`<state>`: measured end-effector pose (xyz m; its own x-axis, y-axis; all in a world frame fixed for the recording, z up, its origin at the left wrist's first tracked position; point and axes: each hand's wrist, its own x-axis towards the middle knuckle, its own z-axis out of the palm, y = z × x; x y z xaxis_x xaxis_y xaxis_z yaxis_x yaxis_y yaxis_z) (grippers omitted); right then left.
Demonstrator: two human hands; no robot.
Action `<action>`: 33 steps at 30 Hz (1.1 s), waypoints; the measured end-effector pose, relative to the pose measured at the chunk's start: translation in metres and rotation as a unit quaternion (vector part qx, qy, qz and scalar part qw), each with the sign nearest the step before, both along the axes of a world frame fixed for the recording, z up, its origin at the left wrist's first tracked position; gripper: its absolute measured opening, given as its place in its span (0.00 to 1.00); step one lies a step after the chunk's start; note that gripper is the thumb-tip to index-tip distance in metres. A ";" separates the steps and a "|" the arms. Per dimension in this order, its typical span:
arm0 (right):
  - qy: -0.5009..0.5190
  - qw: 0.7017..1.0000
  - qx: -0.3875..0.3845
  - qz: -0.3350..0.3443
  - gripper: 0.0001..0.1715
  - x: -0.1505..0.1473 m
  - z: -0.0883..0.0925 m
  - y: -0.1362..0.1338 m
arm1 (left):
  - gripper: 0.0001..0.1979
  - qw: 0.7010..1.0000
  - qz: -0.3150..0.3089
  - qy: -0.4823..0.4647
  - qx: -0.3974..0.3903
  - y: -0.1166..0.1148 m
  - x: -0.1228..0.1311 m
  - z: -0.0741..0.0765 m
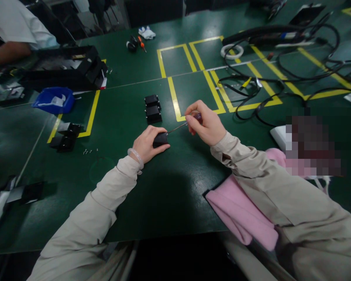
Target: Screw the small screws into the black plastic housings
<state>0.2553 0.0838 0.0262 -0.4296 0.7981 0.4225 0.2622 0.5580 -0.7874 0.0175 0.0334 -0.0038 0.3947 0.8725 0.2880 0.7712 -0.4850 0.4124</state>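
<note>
My left hand (148,143) grips a small black block (160,139) from both sides and steadies it on the green table. In my right hand (204,123) is a screwdriver (178,128), its purplish handle wrapped by the fingers. The shaft slants down to the left, and its tip meets the right end of the block, at a small shiny spot that looks like a screw. Two similar black blocks (153,114) with shiny screws at their sides stand just beyond my left hand. Several loose screws (87,151) lie left of it.
More black blocks (62,142) sit at the left, near a blue bin (55,100) and a black case (67,68). Black cables (251,84) sprawl over the right side. A pink cloth (242,210) hangs at the front edge. Another person's arm (10,52) is at upper left.
</note>
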 end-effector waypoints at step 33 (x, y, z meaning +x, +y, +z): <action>-0.017 1.000 0.016 -0.015 0.13 0.000 -0.001 0.001 | 0.20 1.000 -0.012 -0.004 -0.006 0.001 -0.001 -0.001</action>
